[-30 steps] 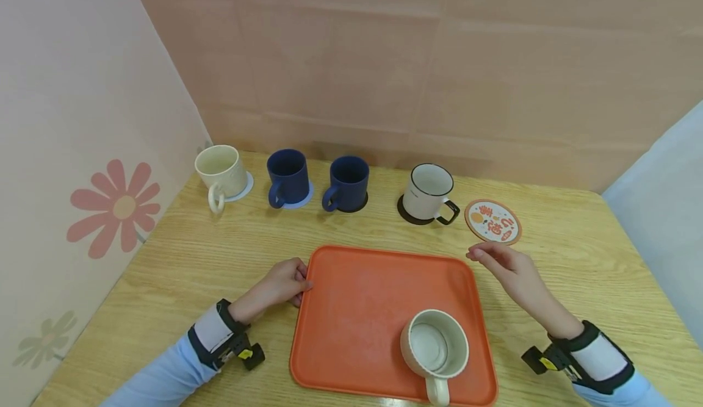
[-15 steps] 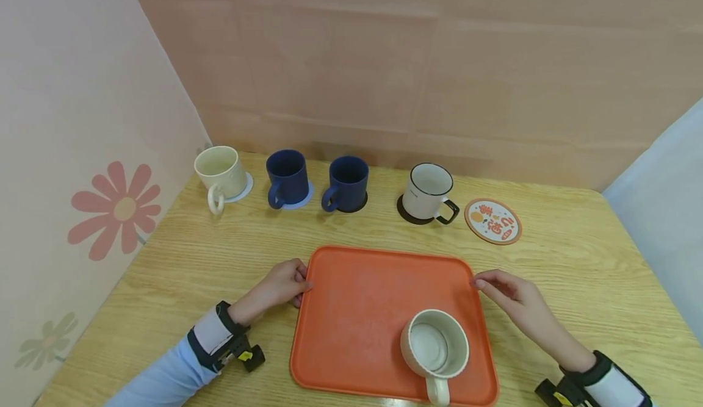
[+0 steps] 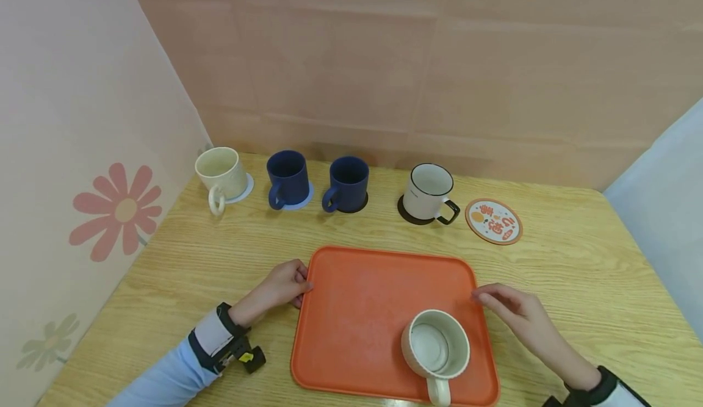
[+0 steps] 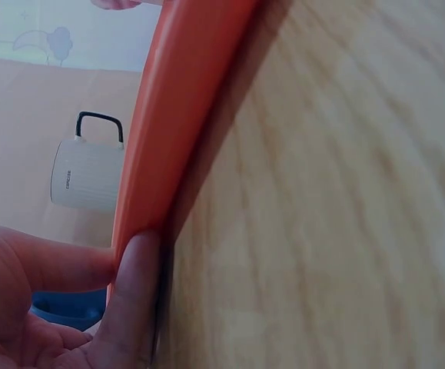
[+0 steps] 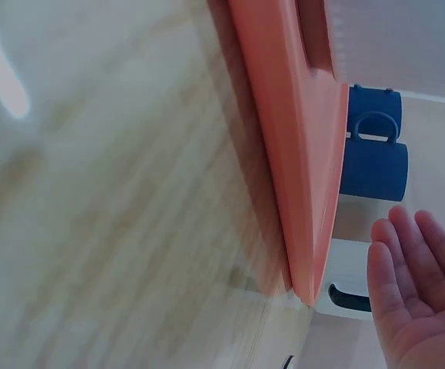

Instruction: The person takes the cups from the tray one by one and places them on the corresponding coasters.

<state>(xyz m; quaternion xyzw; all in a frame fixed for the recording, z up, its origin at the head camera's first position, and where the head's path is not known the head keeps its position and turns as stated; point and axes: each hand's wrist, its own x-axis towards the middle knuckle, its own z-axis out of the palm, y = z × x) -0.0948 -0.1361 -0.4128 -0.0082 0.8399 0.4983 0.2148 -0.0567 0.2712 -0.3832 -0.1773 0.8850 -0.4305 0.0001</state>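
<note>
My left hand [image 3: 284, 282] grips the left rim of an orange tray [image 3: 357, 309], thumb on top and fingers at the outer side; the left wrist view shows the thumb and a finger [image 4: 134, 292] on the tray edge. Toward the tray's near right corner stands a cream mug [image 3: 435, 341], handle facing me. At the right rim, the fingertips of my right hand [image 3: 522, 315] are right by the edge. In the right wrist view its fingers [image 5: 410, 254] extend nearly straight and loose, with nothing between them.
Along the back stand a cream mug [image 3: 222, 172] and a blue mug [image 3: 288, 178] on pale coasters. Another blue mug [image 3: 349, 181] and a white mug with black rim [image 3: 428, 193] are on dark coasters. A round printed coaster [image 3: 493, 221] lies right of them.
From above the tray's far right corner, my right hand has come down and toward me to the right rim. My left hand keeps its grip; tray and mugs stay put.
</note>
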